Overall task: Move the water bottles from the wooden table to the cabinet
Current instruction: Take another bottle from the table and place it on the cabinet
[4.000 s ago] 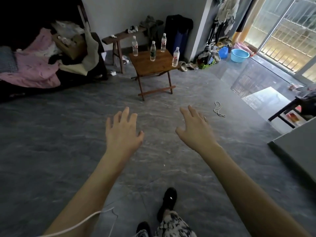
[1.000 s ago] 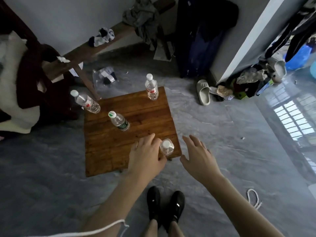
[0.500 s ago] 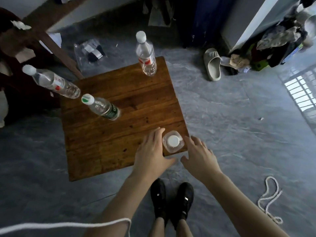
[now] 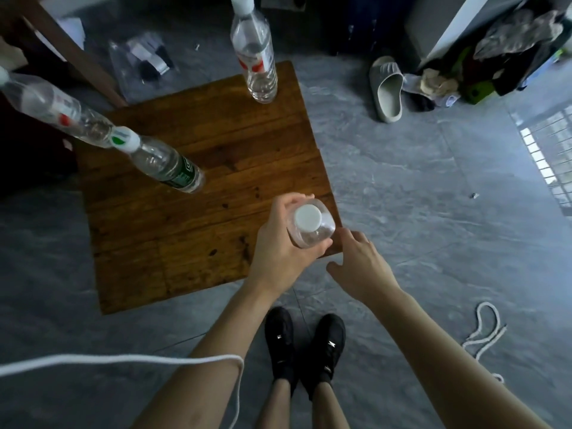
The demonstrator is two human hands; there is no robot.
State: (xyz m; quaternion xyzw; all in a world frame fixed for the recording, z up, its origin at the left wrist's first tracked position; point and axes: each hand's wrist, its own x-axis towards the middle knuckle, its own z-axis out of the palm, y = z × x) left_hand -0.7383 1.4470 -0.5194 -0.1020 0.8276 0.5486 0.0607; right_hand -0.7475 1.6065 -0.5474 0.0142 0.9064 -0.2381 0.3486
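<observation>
Four water bottles [image 4: 255, 54] on the wooden table [image 4: 198, 193] — left hand [image 4: 281, 252] grips one, right hand [image 4: 360, 267] open.

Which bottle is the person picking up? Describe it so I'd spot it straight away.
Find the wooden table. At its corner nearest the black shoes is a clear bottle, seen from straight above, white cap up. Unlike the other three, it sits in the grip of the left hand.

Four water bottles [image 4: 257, 61] [image 4: 55, 108] [image 4: 164, 164] [image 4: 311, 226], two hands [image 4: 281, 252] [image 4: 363, 267], one wooden surface [image 4: 185, 230], two black shoes [image 4: 280, 342] [image 4: 329, 345], one slipper [image 4: 387, 88].
</observation>
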